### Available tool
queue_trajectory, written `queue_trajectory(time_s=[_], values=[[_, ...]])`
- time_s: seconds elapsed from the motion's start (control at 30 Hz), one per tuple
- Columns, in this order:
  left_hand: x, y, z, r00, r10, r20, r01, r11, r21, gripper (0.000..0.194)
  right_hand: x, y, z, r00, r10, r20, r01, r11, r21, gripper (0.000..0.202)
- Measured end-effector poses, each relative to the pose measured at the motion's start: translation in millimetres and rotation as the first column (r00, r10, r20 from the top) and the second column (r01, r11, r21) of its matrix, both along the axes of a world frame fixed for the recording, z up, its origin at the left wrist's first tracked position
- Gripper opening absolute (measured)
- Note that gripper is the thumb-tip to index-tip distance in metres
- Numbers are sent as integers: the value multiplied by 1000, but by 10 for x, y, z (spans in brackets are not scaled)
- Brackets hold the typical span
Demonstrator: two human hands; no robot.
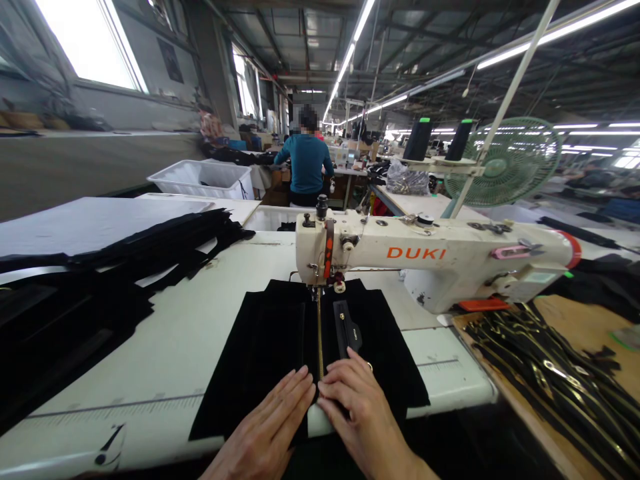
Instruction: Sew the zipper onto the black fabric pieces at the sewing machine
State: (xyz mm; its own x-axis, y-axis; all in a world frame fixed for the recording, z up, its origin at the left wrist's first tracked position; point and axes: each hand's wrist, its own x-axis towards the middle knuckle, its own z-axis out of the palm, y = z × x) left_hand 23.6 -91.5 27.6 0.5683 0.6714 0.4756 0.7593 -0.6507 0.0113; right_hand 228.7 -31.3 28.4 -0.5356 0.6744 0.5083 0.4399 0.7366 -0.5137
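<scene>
Black fabric (270, 333) lies under the needle area of a white sewing machine (370, 247). A gold zipper strip (321, 333) runs down its middle from the presser foot. Right of the strip, a dark patch with a small zipper (345, 327) sits on the fabric. My left hand (275, 420) rests flat on the fabric left of the strip, its fingers stretched out and holding nothing. My right hand (355, 400) is closed at the strip's near end, thumb and fingers pinching its edge.
Black fabric pieces (75, 320) are piled at the left. Gold-edged black zippers (550, 367) lie on a brown board at the right. Behind stand a white bin (205, 179), a green fan (500, 163) and a seated person in a teal top (306, 163).
</scene>
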Motion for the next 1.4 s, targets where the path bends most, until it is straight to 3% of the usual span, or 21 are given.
queue_trajectory(time_s=[0.1,0.17,0.27,0.33,0.6,0.77,1.0,1.27,1.4], values=[[-6,9,4,1000,-3,-7,3,1000,15,90,38,-15,-27,999,34,-2,-34,999,-16,15],[-6,22,20,1000,-8,-13,8,1000,24,90,109,-41,-56,998,56,23,-56,998,-29,29],[-3,40,50,1000,-8,-29,8,1000,17,90,235,-97,-85,993,-10,119,10,1000,-5,57],[-3,47,65,999,-5,-38,5,1000,6,91,289,-125,-81,982,-68,174,63,997,38,61],[-13,36,111,1000,-11,-19,11,1000,-8,90,255,-85,21,991,-37,127,15,985,174,48],[-9,28,83,1000,-26,16,26,999,-20,88,190,-73,40,994,-36,103,23,991,129,39],[-43,44,-44,999,-31,31,32,999,-35,85,-19,-44,-57,994,-84,-70,92,989,119,25],[-39,7,-16,997,-30,68,34,997,-63,86,6,-12,33,996,-84,-22,85,994,71,15],[-47,16,-26,998,-32,62,35,999,-41,75,-18,-21,-3,994,-100,-43,103,991,80,14]])
